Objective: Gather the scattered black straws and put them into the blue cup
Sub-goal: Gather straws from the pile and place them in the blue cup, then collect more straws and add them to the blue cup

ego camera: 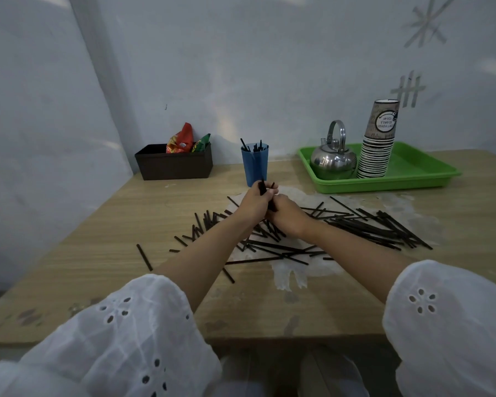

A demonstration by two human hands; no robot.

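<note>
Blue plastic, the cup stands upright toward the back of the wooden table, with a few black straws poking above its rim. To its left, a dark brown box holds bright snack packets. To its right, a green tray carries a steel kettle and a stack of paper cups. The scattered straws lie across the table's middle, well in from the near edge, with bare wood to the left. Just in front of the cup the left hand and right hand meet, fingers curled round a small bundle of straws held nearly upright.
</note>
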